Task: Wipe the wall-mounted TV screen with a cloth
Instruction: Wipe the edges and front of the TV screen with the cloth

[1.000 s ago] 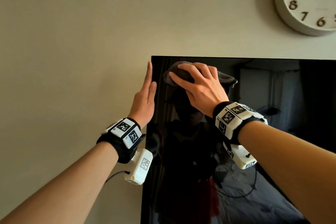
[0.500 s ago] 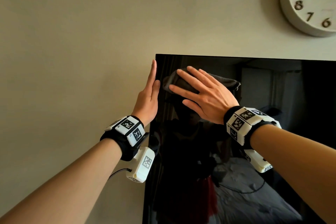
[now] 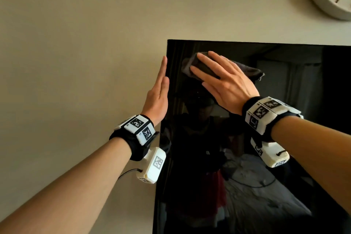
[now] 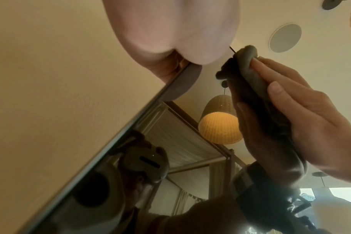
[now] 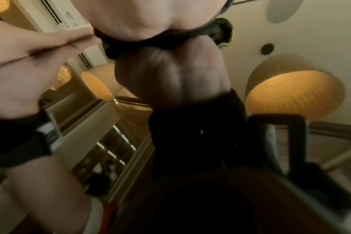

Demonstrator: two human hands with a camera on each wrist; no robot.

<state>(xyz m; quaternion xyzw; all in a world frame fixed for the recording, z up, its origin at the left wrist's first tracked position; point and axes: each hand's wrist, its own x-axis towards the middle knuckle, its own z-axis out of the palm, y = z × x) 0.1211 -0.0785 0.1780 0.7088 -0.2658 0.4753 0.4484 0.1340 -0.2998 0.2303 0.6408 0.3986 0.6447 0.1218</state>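
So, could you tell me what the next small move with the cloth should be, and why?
Probably slide the right hand rightward along the top edge. It presses the dark cloth flat near the upper left corner of the TV screen, most of the glass lies right and below, and the left hand braces the left edge.

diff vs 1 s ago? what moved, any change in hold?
The right hand went from curled fingers bunched on the dark cloth to straight fingers pressing it flat on the TV screen, easing slightly down from the top edge and spreading the cloth out. Nothing was let go. The left hand stays flat against the screen's left edge, fingers up.
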